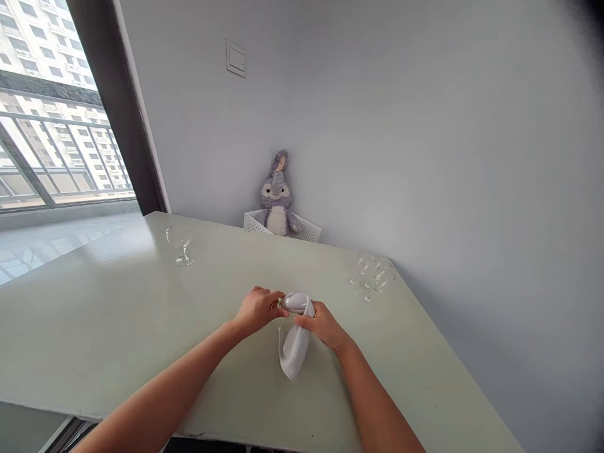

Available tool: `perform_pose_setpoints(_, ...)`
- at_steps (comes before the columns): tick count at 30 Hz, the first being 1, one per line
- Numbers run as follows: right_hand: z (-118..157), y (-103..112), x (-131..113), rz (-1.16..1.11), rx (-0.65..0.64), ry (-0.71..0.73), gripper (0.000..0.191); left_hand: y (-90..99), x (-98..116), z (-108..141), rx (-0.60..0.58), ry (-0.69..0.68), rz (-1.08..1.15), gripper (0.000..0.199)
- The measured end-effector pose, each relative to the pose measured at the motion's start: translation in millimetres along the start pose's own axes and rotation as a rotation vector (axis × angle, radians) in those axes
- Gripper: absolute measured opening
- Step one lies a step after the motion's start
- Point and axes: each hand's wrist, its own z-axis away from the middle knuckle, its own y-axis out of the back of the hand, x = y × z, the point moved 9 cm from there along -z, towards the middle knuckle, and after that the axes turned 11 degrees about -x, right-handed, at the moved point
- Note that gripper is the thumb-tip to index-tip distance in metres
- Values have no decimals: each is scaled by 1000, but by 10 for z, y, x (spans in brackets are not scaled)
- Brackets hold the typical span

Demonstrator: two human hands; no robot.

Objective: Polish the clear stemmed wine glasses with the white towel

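Lone wine glass (180, 244) stands far left on the table (94, 314). Mid-table, left hand (256, 309) pinches the wrapped glass (291, 302), fingers closed; right hand (321, 324) grips the white cloth (293, 349) round it. More glasses (372, 275) lie right.

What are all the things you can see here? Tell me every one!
table: 1, pale green, fills the lower part of the view
wine glass: 1, clear, standing upright on the far left of the table
group of glasses: count cannot be told, clear, near the table's right edge by the wall
cloth: 1, white, over the middle of the table, wrapped round something between both hands and hanging below them
toy bunny: 1, grey-purple, sitting in the basket against the wall
basket: 1, white, behind the table's far edge
wall switch: 1, white, high on the wall
window: 1, dark frame, at left
left hand: 1, gripping the wrapped end
right hand: 1, holding the cloth
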Motion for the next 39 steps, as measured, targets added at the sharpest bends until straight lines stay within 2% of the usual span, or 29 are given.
perform_pose_setpoints(3,53,-79,-51,145,-105,-27,24,-277,-39,-2,-334,4,331,51)
perform_pose_setpoints(5,36,-40,-15,122,-81,-29,24,-357,-35,18,-426,26,446,58)
perform_pose_setpoints(6,13,12,28,85,-37,-31,25,-342,-55,15,-395,58,427,59)
perform_pose_setpoints(8,-35,160,169,-33,99,-57,28,-210,-71,-1,-215,100,230,51)
perform_pose_setpoints(11,-79,325,396,-275,272,-87,34,2,114,17,96,14,-181,38)
perform_pose_setpoints(12,-91,333,431,-334,281,-83,35,18,171,26,145,-21,-257,34)
perform_pose_setpoints(14,-102,305,405,-353,239,-55,35,13,171,22,150,-31,-269,21)
perform_pose_setpoints(16,-81,244,294,-248,146,-27,35,-24,54,6,45,20,-108,18)
perform_pose_setpoints(18,-38,150,189,-115,7,-24,36,-163,-31,13,-193,47,173,27)
perform_pose_setpoints(20,11,76,153,-41,-122,-45,36,-320,22,78,-453,16,448,37)
perform_pose_setpoints(21,30,66,163,-33,-159,-59,35,-367,75,115,-544,-8,535,40)
perform_pose_setpoints(22,37,76,187,-39,-171,-73,34,-396,114,140,-597,-21,570,43)
perform_pose_setpoints(23,32,103,220,-56,-159,-84,33,-409,125,143,-601,-16,548,44)
perform_pose_setpoints(24,14,143,261,-81,-122,-92,31,-398,110,124,-553,2,469,42)
perform_pose_setpoints(25,-10,196,305,-115,-60,-95,30,-353,83,87,-454,22,343,39)
perform_pose_setpoints(28,-80,319,426,-267,164,-78,32,-99,106,19,-38,26,-112,26)
perform_pose_setpoints(29,-97,321,447,-309,207,-67,33,-45,143,21,58,5,-217,24)
perform_pose_setpoints(30,-112,300,447,-328,222,-56,34,-21,167,23,107,-17,-277,22)
perform_pose_setpoints(32,-128,220,380,-274,171,-35,36,-2,143,18,113,-31,-273,21)
perform_pose_setpoints(34,-108,142,254,-141,75,-11,36,-9,52,13,37,-4,-141,30)
perform_pose_setpoints(35,-86,108,195,-70,18,-7,36,-51,-1,9,-46,19,-34,35)
perform_pose_setpoints(37,-32,66,123,45,-96,-29,35,-221,-60,25,-276,61,235,42)
perform_pose_setpoints(39,21,68,99,115,-180,-67,32,-384,-22,66,-474,76,501,45)
